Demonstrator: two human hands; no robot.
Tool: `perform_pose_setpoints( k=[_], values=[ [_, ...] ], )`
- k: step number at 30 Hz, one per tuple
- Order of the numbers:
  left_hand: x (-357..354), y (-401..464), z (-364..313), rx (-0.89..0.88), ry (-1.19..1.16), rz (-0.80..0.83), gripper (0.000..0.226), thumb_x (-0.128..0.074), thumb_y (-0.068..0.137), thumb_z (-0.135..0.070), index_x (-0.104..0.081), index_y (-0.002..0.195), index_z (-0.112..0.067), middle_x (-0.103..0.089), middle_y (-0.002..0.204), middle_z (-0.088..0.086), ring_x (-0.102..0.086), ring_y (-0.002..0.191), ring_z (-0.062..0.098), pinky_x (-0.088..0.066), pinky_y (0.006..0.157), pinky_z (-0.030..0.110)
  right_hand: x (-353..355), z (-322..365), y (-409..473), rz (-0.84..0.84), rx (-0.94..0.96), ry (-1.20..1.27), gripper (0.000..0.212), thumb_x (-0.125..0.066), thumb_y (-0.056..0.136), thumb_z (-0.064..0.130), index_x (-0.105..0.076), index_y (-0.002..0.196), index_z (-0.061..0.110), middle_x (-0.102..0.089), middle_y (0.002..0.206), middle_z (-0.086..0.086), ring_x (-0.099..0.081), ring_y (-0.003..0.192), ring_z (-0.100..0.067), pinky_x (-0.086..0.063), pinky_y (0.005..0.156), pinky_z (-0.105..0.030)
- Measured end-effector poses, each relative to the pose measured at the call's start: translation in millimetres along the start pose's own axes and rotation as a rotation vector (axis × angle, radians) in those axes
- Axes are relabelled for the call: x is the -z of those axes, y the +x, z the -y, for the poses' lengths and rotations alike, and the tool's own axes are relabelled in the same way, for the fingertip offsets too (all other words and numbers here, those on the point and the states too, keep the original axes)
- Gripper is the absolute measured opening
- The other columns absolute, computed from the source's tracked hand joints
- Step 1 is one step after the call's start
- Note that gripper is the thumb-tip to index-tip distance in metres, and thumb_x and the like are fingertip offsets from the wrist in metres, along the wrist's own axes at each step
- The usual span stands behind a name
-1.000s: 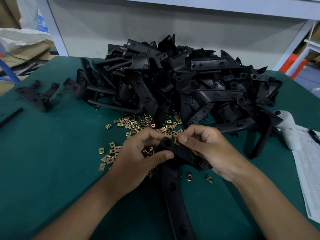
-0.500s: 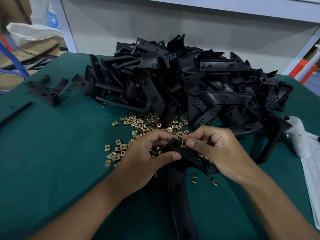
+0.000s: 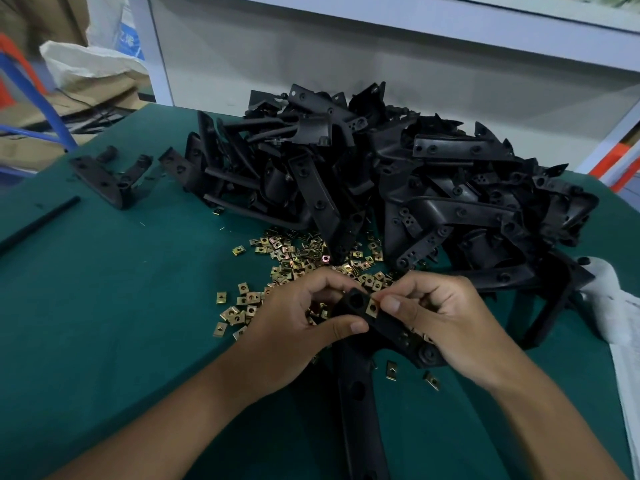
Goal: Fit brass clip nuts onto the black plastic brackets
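Near the bench's front edge, our left hand (image 3: 298,327) grips the stiff, light bracket (image 3: 377,327); our right hand (image 3: 446,323) pinches a small, slippery-looking clip nut (image 3: 371,307) by its sides at the bracket's edge.

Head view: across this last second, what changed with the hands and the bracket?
The right hand has brought its pinched clip nut onto the edge of the bracket, beside the hole; a second ago it sat just off that edge. The camera also tilted slightly. The left hand keeps its grip on the bracket; the heap of brackets and loose nuts lie as before.
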State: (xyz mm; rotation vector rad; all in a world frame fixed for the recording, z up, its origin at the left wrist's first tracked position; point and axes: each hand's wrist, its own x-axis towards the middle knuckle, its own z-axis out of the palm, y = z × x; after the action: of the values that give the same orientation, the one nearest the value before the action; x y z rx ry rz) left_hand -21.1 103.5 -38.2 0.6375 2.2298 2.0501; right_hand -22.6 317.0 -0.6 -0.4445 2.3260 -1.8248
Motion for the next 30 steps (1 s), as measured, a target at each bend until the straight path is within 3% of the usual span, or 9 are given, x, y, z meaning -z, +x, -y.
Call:
perform_pose_setpoints(
  k=[7, 13, 17, 20, 24, 30],
  values=[
    [-0.4, 0.1, 3.6, -0.003, 0.036, 0.018, 0.021, -0.073, 0.085, -0.041, -0.067, 0.105, -0.041, -0.072, 0.102, -0.018, -0.066, 0.105, 0.003, -0.05, 0.078, 0.008, 2.7, 1.8, 0.3, 0.04, -0.015, 0.02, 0.022, -0.071, 0.083, 0.042, -0.078, 0.089, 0.022, -0.073, 0.077, 0.003, -0.067, 0.07, -0.004, -0.049, 0.062, -0.013],
    [-1.6, 0.3, 4.9, 0.013, 0.017, 0.008, 0.018, -0.072, 0.088, -0.04, -0.067, 0.105, -0.039, -0.072, 0.1, -0.014, -0.068, 0.097, 0.005, -0.051, 0.075, 0.01, 6.4, -0.8, 0.7, 0.064, -0.006, -0.034, 0.011, -0.068, 0.089, 0.031, -0.078, 0.087, 0.026, -0.073, 0.078, 0.009, -0.061, 0.066, 0.003, -0.045, 0.06, -0.009],
    [2.1, 4.0, 3.9, 0.031, -0.062, -0.046, 0.018, -0.074, 0.085, -0.036, -0.068, 0.102, -0.034, -0.073, 0.095, -0.009, -0.069, 0.088, 0.004, -0.052, 0.072, 0.013, 5.5, -4.9, 3.1, 0.039, -0.004, -0.02, 0.016, -0.065, 0.092, 0.035, -0.079, 0.101, 0.032, -0.076, 0.096, 0.008, -0.07, 0.088, -0.003, -0.05, 0.074, -0.011],
    [3.1, 4.2, 4.0, 0.043, -0.068, -0.033, 0.019, -0.075, 0.086, -0.032, -0.066, 0.102, -0.033, -0.072, 0.092, -0.011, -0.068, 0.084, 0.002, -0.052, 0.07, 0.013, 3.7, -11.8, 7.6, -0.06, -0.016, 0.054, 0.015, -0.066, 0.09, 0.038, -0.076, 0.101, 0.033, -0.076, 0.098, 0.001, -0.071, 0.095, -0.01, -0.052, 0.082, -0.017],
    [2.4, 1.3, 3.6, 0.042, -0.079, -0.039, 0.026, -0.071, 0.086, -0.044, -0.063, 0.11, -0.04, -0.072, 0.102, -0.008, -0.068, 0.093, 0.005, -0.052, 0.077, 0.016, 5.9, -18.2, 10.2, -0.162, -0.038, 0.289, 0.008, -0.071, 0.085, 0.034, -0.072, 0.091, 0.028, -0.076, 0.093, -0.006, -0.07, 0.087, -0.013, -0.053, 0.077, -0.017],
    [3.5, 0.5, -1.0, 0.065, -0.108, 0.021, 0.034, -0.065, 0.092, -0.041, -0.059, 0.125, -0.041, -0.071, 0.113, -0.009, -0.069, 0.102, 0.009, -0.054, 0.081, 0.017, 6.8, -20.2, 12.5, -0.119, -0.079, 0.476, 0.021, -0.075, 0.078, 0.013, -0.077, 0.098, 0.016, -0.074, 0.111, -0.015, -0.072, 0.103, -0.023, -0.055, 0.085, -0.021]
  ],
)
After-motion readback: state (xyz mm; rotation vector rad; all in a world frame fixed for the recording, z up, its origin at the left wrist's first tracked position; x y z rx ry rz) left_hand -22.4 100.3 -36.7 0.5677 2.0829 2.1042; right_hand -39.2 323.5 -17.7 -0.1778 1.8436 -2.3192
